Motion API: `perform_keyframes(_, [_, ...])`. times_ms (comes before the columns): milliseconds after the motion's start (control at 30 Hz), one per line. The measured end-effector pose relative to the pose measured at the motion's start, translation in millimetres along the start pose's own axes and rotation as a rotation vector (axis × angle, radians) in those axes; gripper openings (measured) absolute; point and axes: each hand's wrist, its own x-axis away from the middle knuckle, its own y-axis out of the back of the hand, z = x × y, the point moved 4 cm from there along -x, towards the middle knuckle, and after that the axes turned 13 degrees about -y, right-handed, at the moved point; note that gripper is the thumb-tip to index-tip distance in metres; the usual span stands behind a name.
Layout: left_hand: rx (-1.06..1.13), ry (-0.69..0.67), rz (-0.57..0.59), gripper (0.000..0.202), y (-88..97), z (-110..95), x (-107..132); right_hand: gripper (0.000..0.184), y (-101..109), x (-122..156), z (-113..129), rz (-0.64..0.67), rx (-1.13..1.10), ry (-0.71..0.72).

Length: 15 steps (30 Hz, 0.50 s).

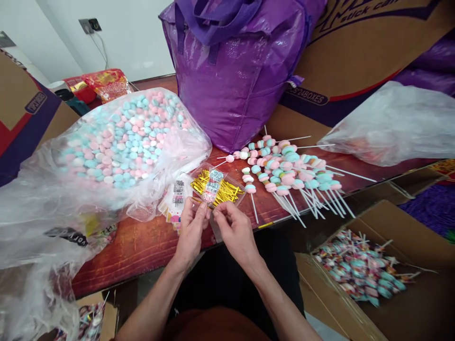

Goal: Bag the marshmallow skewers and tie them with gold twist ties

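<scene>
Close together at the table's front edge, my left hand (194, 226) and my right hand (235, 228) are both closed in a pinch. A thin gold twist tie (196, 201) seems to stick out at my left fingertips. What my right fingers pinch is too small to make out; some clear film shows just below them. Right behind my hands lies a clear tray (242, 193) of gold twist ties (229, 190), with a printed clear packet (213, 187) on top. Small printed cards (174, 208) lie left of it. Skewered marshmallow sticks (284, 170) are piled to the right.
A large clear bag of pastel marshmallows (131, 137) covers the left of the table (135, 246). Behind stands a purple bag (234, 80) by a big carton (355, 61). At lower right, an open box (419, 237) holds wrapped candy sticks (362, 265).
</scene>
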Motion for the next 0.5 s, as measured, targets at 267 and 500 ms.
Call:
perform_keyframes(267, [0.365, 0.508, 0.179, 0.031, -8.8, -11.7, 8.7, 0.011, 3.6, 5.6, -2.4, 0.179, -0.315, -0.030])
perform_keyframes(500, [0.152, 0.384, 0.262, 0.028, -8.2, -8.1, 15.1, 0.008, 14.5, 4.9, 11.1, 0.151, -0.059, 0.177])
